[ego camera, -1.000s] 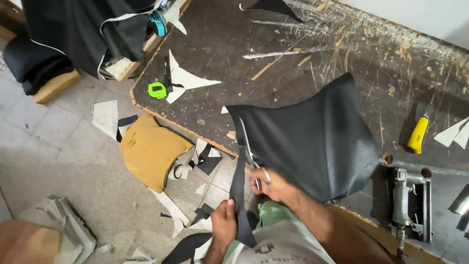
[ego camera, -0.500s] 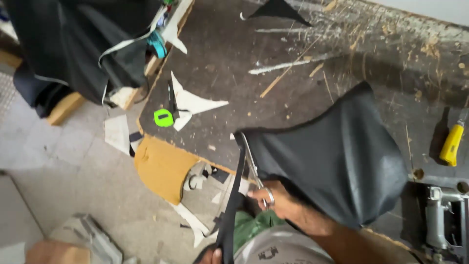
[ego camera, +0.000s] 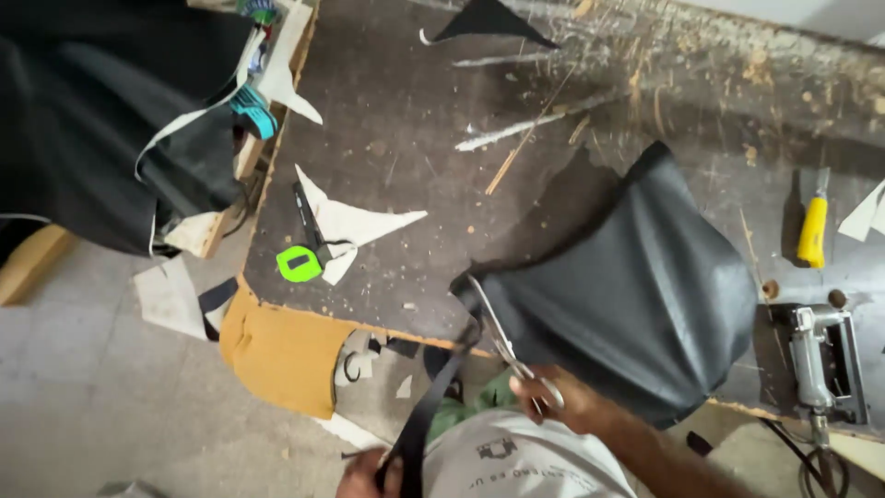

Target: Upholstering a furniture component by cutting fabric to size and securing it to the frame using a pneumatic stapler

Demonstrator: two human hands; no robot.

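Black leather-like sheet (ego camera: 636, 304) draped over near tabletop (ego camera: 415, 138) edge, mid-cut. Right hand (ego camera: 567, 401) clenched through silver scissors (ego camera: 507, 346), blades at sheet's left edge. Left hand (ego camera: 369, 475) gripping cut black strip (ego camera: 433, 406), pulled taut. Next likely needs steady tension, blades advancing along edge.

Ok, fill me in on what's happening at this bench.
A person is cutting a sheet of black leather-like material that lies at the near edge of a scarred dark workbench. The right hand works a pair of scissors along the sheet's left edge, while the left hand holds the narrow black strip hanging off the cut. A yellow-handled tool and a power tool lie to the right, a green tape measure to the left.
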